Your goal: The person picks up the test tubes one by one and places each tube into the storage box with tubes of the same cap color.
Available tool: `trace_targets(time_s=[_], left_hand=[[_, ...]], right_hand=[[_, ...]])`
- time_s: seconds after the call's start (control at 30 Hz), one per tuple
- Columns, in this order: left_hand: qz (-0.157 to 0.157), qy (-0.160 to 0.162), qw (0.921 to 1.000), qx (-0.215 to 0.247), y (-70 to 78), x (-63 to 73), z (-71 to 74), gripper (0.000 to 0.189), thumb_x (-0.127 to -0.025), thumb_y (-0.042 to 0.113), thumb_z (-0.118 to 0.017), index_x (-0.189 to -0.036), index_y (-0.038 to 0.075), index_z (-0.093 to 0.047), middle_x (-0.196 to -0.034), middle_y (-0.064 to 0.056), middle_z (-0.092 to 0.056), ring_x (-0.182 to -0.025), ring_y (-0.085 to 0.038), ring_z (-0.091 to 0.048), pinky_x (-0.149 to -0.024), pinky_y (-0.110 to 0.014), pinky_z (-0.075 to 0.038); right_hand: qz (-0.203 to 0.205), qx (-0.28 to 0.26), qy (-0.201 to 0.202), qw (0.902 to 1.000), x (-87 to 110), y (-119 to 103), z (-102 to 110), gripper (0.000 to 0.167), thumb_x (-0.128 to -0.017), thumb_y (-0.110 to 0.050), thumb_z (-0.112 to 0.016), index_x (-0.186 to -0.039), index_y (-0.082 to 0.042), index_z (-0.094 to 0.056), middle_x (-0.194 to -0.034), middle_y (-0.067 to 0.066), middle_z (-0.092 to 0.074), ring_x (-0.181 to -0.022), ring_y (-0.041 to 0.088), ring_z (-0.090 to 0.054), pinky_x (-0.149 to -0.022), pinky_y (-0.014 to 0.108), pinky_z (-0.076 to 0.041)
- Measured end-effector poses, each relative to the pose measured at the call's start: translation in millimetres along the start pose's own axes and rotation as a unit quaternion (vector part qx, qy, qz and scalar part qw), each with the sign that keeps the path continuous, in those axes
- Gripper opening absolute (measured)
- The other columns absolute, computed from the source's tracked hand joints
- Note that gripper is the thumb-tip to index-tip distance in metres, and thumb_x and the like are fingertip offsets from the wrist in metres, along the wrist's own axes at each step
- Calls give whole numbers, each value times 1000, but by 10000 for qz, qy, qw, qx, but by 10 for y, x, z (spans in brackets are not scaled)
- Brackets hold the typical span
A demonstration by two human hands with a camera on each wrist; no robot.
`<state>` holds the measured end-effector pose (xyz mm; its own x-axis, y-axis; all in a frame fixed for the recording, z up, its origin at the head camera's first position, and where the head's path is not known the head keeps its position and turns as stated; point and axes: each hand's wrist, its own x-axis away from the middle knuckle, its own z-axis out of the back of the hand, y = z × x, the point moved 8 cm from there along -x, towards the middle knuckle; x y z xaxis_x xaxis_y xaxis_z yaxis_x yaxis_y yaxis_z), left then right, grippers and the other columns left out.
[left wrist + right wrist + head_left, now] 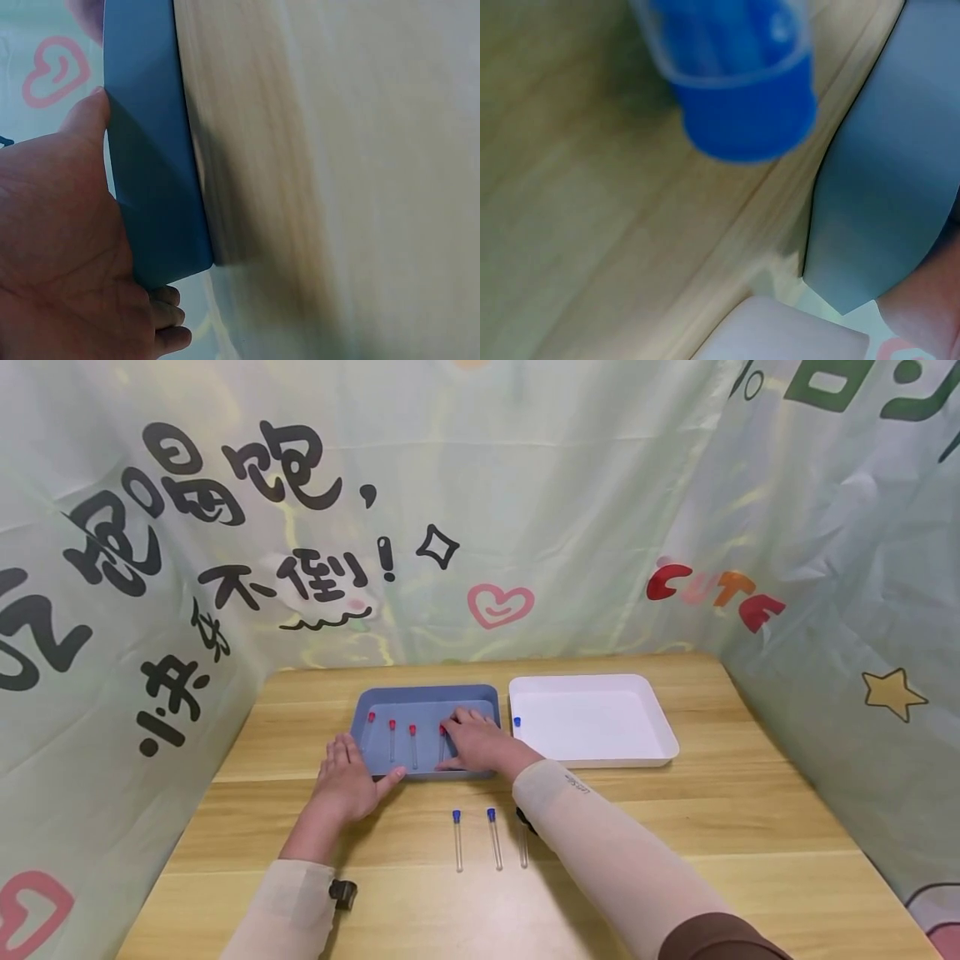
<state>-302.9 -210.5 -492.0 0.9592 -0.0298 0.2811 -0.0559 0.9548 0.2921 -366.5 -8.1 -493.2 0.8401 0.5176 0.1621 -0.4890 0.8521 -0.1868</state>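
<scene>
In the head view, my left hand (347, 781) rests against the front left corner of the blue-grey tray (420, 696), thumb along its front wall. The left wrist view shows the palm beside the tray's wall (150, 172). My right hand (477, 743) reaches into the tray's right part. Its fingers and thumb are spread along a red-capped test tube (442, 745), a fingertip near the cap and the thumb near the lower end. Left of it lie more red-capped tubes, such as a tube (413, 747) and a neighbouring tube (392, 742).
A white tray (600, 760) stands to the right, with a blue cap (517, 722) by its left wall. Before the trays lie blue-capped tubes, including the left tube (458, 843) and middle tube (495, 842); my right forearm partly covers a third (524, 849). Printed curtains surround the wooden table (405, 902).
</scene>
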Motion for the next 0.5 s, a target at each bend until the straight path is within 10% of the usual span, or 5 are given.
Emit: trace_targets(time_s=[0.5], left_hand=[[43, -11, 10000, -50, 0, -18, 4, 125, -105, 77, -42, -162, -21, 10, -173, -44, 12, -164, -60, 6, -137, -67, -8]], right_hand=[[226, -262, 147, 9993, 15, -1, 47, 91, -98, -66, -70, -163, -8, -47, -158, 12, -51, -143, 29, -52, -128, 50, -45]])
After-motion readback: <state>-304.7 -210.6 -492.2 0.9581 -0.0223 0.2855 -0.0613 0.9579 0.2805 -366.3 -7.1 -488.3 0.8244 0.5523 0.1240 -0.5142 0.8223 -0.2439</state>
